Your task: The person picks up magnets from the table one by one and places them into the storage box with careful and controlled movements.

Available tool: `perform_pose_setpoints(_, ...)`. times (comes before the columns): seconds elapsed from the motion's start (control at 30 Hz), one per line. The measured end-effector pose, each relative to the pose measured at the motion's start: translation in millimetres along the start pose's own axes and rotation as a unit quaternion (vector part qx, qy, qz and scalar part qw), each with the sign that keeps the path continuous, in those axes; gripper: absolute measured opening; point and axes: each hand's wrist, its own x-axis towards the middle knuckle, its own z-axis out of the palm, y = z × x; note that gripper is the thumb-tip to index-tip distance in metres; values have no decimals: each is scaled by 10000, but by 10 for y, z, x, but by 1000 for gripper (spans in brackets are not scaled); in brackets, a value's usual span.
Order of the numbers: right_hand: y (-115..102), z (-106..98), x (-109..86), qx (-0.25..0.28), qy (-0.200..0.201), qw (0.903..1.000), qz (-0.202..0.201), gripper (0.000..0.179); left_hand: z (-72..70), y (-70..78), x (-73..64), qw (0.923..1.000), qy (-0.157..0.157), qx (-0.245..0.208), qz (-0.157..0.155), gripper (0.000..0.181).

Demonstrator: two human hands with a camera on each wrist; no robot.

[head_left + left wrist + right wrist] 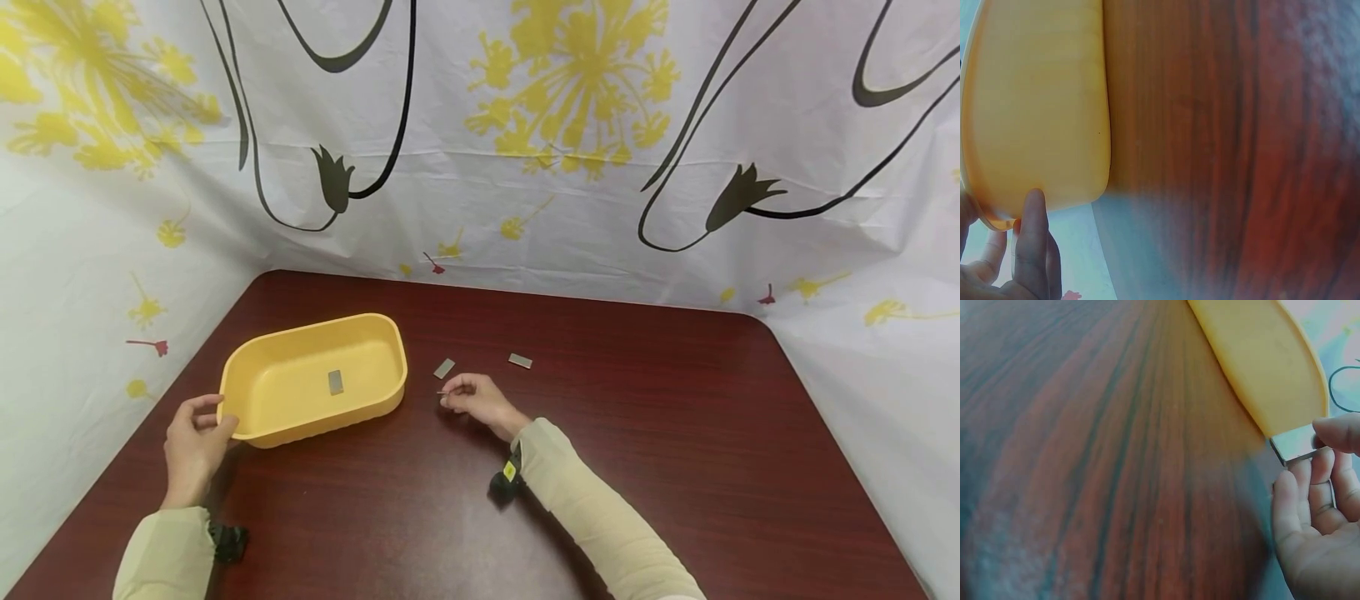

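Observation:
My left hand grips the near left corner of a yellow plastic bin, thumb and fingers on its rim; the left wrist view shows fingers against the bin's end wall. Inside the bin lies one small flat silver metal block. To the right of the bin, my right hand pinches another silver metal block between thumb and fingers, its flat face plain in the right wrist view. Just beyond that hand, a third block lies on the table, with one more block farther right.
The dark red wooden table has rounded far corners. A white curtain with yellow and dark flower prints hangs along its far edge and left side. Black wrist cameras are strapped at both sleeves.

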Motion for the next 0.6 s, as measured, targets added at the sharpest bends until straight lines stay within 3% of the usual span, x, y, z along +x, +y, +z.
perform_pose_setpoints(0.4,-80,46,-5,172,-109,9997,-122,22,-4,40,-29,10000,-22,-2,43,38)
perform_pose_setpoints(0.6,-150,71,-5,167,-106,9997,-162,21,-59,242,-172,9998,-62,-189,75,36)
